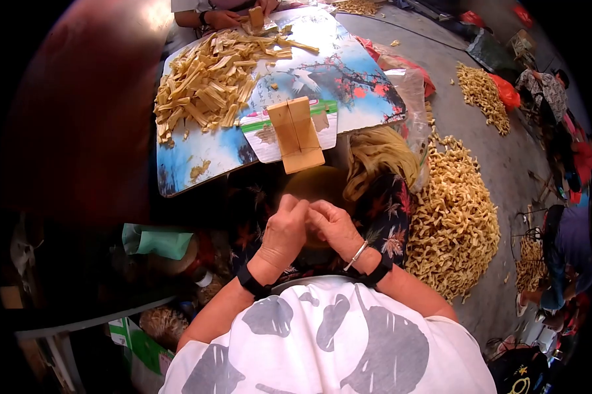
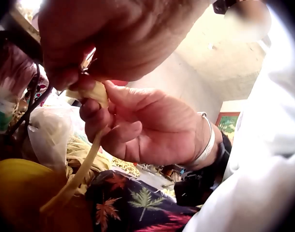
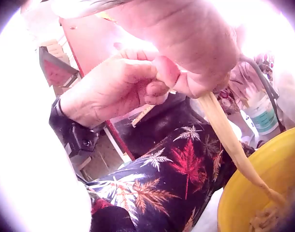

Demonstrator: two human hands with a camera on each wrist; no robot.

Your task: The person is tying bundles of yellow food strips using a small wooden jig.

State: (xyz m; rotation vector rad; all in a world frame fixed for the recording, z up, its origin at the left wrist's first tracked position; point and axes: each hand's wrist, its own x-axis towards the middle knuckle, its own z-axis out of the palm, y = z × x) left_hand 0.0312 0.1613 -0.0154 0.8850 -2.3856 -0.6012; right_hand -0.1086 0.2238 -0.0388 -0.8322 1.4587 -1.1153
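Observation:
Over the lap, my left hand (image 1: 283,231) and right hand (image 1: 336,226) meet fingertip to fingertip. Between them is a soft, pale yellow flat strip (image 2: 87,164), folded at the fingers, which looks like bean curd skin. The right hand (image 2: 157,126) curls its fingers round it, and its loose end hangs down. The left hand (image 3: 116,86) pinches at the fold with thumb and fingers; its grip is partly hidden behind the right hand. Below, the tail of the strip (image 3: 229,137) reaches into a yellow basin (image 3: 256,162) holding more pale pieces.
Ahead stands a painted table (image 1: 368,98) with a heap of yellow strips (image 1: 207,82) and a wooden stand (image 1: 296,131). A bundle of long strips (image 1: 382,157) hangs by the right knee. On the floor at right lies a large pile of knotted pieces (image 1: 453,217). Another person's hands (image 1: 222,18) work across the table.

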